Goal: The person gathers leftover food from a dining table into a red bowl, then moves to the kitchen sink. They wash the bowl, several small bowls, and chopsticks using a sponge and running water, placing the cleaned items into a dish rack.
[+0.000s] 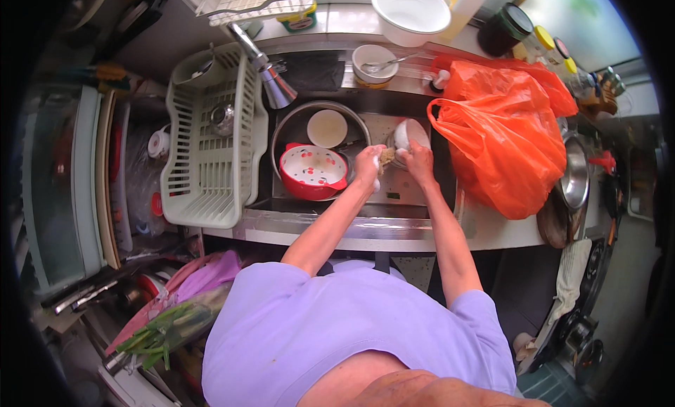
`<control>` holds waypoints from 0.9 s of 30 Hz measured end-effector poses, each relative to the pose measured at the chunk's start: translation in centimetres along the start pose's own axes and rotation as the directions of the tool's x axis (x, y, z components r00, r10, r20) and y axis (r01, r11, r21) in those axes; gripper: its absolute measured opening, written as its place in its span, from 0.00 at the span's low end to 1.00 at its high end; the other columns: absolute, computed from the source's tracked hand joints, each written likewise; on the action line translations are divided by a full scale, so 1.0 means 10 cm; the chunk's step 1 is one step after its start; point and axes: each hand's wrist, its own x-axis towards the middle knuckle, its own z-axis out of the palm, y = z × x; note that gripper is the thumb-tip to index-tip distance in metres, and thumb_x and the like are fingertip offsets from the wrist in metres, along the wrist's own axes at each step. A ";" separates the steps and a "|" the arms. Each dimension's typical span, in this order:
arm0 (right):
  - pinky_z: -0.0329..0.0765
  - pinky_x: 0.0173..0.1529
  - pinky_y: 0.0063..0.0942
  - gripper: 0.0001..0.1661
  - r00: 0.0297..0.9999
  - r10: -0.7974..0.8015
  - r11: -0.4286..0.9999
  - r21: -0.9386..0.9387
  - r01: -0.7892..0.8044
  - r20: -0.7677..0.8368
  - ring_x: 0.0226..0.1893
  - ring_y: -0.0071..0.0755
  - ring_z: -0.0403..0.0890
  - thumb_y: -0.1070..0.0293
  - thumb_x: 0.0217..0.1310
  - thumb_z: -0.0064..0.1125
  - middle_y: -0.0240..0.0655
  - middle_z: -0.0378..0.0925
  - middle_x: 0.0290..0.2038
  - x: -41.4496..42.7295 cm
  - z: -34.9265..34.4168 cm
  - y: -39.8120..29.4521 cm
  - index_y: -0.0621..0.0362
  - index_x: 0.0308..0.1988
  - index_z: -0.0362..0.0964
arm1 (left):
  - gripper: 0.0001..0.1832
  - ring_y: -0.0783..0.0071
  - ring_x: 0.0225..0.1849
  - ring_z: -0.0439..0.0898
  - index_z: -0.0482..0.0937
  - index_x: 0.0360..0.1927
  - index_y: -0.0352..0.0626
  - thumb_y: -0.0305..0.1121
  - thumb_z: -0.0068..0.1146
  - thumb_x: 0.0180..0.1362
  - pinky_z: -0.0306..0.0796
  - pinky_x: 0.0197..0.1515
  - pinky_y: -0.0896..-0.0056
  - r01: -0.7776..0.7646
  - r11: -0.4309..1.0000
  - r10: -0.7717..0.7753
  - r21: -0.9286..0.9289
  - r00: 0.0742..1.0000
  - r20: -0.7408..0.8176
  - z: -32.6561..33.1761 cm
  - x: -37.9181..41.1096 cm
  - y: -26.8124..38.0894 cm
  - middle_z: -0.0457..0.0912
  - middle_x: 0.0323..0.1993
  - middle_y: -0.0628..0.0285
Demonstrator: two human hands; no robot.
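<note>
White suds cling to my left hand (367,166), which is closed around a tan scrubbing sponge (387,158). My right hand (419,162) grips a white bowl (412,133), tilted over the right part of the sink (406,188). Another round vessel is partly hidden under that bowl. To the left of my hands a steel basin (279,125) sits in the sink. It holds a red two-handled bowl (315,167) with a patterned white inside and a cream-coloured round dish (327,128).
A chrome faucet (277,85) hangs over the sink's back left. Left of it stands a pale dish rack (205,159). A bulging orange plastic bag (506,143) crowds the right side. Behind the sink are a bowl with a spoon (374,64) and a white tub (411,14).
</note>
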 end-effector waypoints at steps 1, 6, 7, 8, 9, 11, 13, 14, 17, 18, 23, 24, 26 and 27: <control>0.72 0.31 0.44 0.15 1.000 0.014 0.999 -0.037 -0.014 0.020 0.27 0.54 0.79 0.63 0.48 0.62 0.51 0.74 0.22 0.03 0.04 0.05 0.63 0.29 0.69 | 0.10 0.77 0.35 0.76 0.77 0.42 0.43 0.35 0.47 0.64 0.74 0.36 0.72 0.003 1.000 -0.003 0.020 1.000 -0.011 -0.03 -0.04 0.10 0.78 0.36 0.65; 0.73 0.35 0.48 0.15 0.992 0.002 0.988 -0.154 0.018 0.127 0.31 0.59 0.79 0.64 0.51 0.60 0.54 0.76 0.25 0.00 0.28 0.17 0.62 0.36 0.71 | 0.15 0.66 0.40 0.77 0.73 0.47 0.44 0.41 0.49 0.63 0.76 0.39 0.61 0.006 0.972 -0.036 -0.234 0.992 -0.125 -0.43 -0.17 0.35 0.76 0.42 0.59; 0.73 0.35 0.49 0.14 0.992 0.008 0.984 -0.179 0.015 0.127 0.31 0.59 0.79 0.64 0.52 0.59 0.54 0.76 0.25 -0.02 0.32 0.20 0.62 0.36 0.70 | 0.15 0.66 0.40 0.77 0.73 0.47 0.44 0.42 0.49 0.63 0.76 0.40 0.62 -0.009 0.964 -0.027 -0.266 0.991 -0.129 -0.54 -0.22 0.40 0.76 0.43 0.59; 0.73 0.35 0.49 0.14 0.992 0.016 0.979 -0.205 0.011 0.126 0.31 0.59 0.79 0.64 0.52 0.59 0.54 0.76 0.25 -0.05 0.36 0.22 0.62 0.37 0.70 | 0.16 0.66 0.40 0.77 0.73 0.47 0.44 0.43 0.49 0.62 0.76 0.40 0.62 -0.023 0.955 -0.017 -0.296 0.991 -0.132 -0.64 -0.27 0.44 0.76 0.43 0.59; 0.73 0.35 0.49 0.14 0.992 0.020 0.973 -0.231 0.010 0.125 0.31 0.59 0.79 0.64 0.53 0.58 0.54 0.76 0.25 -0.06 0.37 0.15 0.61 0.37 0.70 | 0.17 0.66 0.40 0.77 0.73 0.47 0.44 0.44 0.49 0.62 0.76 0.40 0.62 -0.040 0.944 -0.005 -0.328 0.991 -0.136 -0.75 -0.29 0.49 0.76 0.43 0.59; 0.74 0.42 0.47 0.19 0.992 0.046 0.978 -0.208 -0.021 0.113 0.38 0.57 0.78 0.71 0.52 0.58 0.53 0.77 0.35 -0.07 0.40 0.02 0.61 0.46 0.68 | 0.14 0.70 0.40 0.75 0.72 0.47 0.46 0.40 0.48 0.61 0.73 0.37 0.67 -0.034 0.913 -0.028 -0.406 0.989 -0.147 -1.05 -0.32 0.58 0.74 0.42 0.61; 0.74 0.47 0.44 0.24 0.991 -0.086 0.993 -0.095 0.076 -0.105 0.43 0.55 0.77 0.75 0.51 0.58 0.52 0.76 0.43 -0.06 0.41 -0.16 0.62 0.51 0.66 | 0.19 0.65 0.48 0.76 0.67 0.56 0.46 0.36 0.45 0.62 0.74 0.46 0.62 -0.098 0.926 0.023 -0.363 0.978 -0.205 -1.25 -0.38 0.67 0.74 0.50 0.58; 0.72 0.53 0.40 0.30 0.960 -0.217 0.972 -0.125 0.197 -0.176 0.48 0.53 0.74 0.79 0.50 0.57 0.49 0.71 0.50 -0.03 0.41 -0.35 0.62 0.56 0.62 | 0.19 0.65 0.50 0.74 0.66 0.57 0.47 0.35 0.46 0.62 0.73 0.47 0.62 -0.155 0.928 0.072 -0.339 0.966 -0.247 -1.33 -0.40 0.70 0.72 0.52 0.58; 0.71 0.54 0.38 0.27 0.927 -0.325 0.946 -0.045 0.322 -0.185 0.48 0.49 0.75 0.79 0.50 0.57 0.47 0.71 0.50 0.16 0.55 -0.98 0.62 0.53 0.65 | 0.22 0.64 0.56 0.71 0.63 0.60 0.50 0.31 0.46 0.61 0.71 0.51 0.61 -0.222 0.930 0.124 -0.294 0.940 -0.318 -1.41 -0.54 0.83 0.68 0.57 0.57; 0.71 0.54 0.38 0.26 0.975 -0.201 0.964 0.159 0.213 -0.091 0.47 0.48 0.76 0.79 0.48 0.58 0.47 0.73 0.48 0.26 0.79 -0.95 0.63 0.51 0.67 | 0.23 0.63 0.57 0.70 0.62 0.60 0.51 0.30 0.47 0.60 0.71 0.52 0.61 -0.193 0.931 0.091 -0.308 0.944 -0.316 -1.40 -0.55 0.90 0.67 0.58 0.57; 0.72 0.52 0.36 0.26 0.910 0.353 0.885 0.238 -0.401 0.219 0.45 0.45 0.78 0.75 0.42 0.63 0.47 0.77 0.42 0.81 2.17 -0.52 0.65 0.46 0.71 | 0.29 0.60 0.57 0.69 0.57 0.64 0.50 0.29 0.47 0.58 0.69 0.55 0.61 -0.165 0.925 0.074 -0.342 0.961 -0.265 -1.60 -0.50 0.95 0.66 0.58 0.54; 0.73 0.51 0.36 0.26 0.879 0.413 0.857 0.225 -0.464 0.239 0.45 0.45 0.78 0.75 0.41 0.64 0.47 0.77 0.41 0.89 2.33 -0.50 0.65 0.46 0.71 | 0.28 0.60 0.57 0.69 0.59 0.64 0.49 0.28 0.47 0.58 0.70 0.53 0.62 -0.173 0.921 0.078 -0.349 0.960 -0.268 -1.65 -0.51 0.95 0.66 0.58 0.56; 0.77 0.44 0.43 0.26 0.789 0.555 0.766 0.206 -0.608 0.265 0.43 0.49 0.80 0.76 0.42 0.63 0.47 0.77 0.42 1.05 2.67 -0.28 0.64 0.47 0.71 | 0.27 0.61 0.57 0.69 0.60 0.63 0.49 0.28 0.46 0.58 0.70 0.53 0.62 -0.177 0.898 0.096 -0.402 0.972 -0.214 -1.72 -0.50 0.93 0.66 0.58 0.57; 0.78 0.42 0.45 0.25 0.744 0.586 0.701 0.260 -0.664 0.320 0.41 0.51 0.80 0.78 0.43 0.62 0.49 0.77 0.42 1.10 2.82 -0.06 0.65 0.47 0.71 | 0.27 0.62 0.57 0.69 0.60 0.63 0.49 0.28 0.46 0.58 0.70 0.53 0.62 -0.169 0.888 0.102 -0.427 0.979 -0.175 -1.74 -0.48 0.93 0.66 0.58 0.57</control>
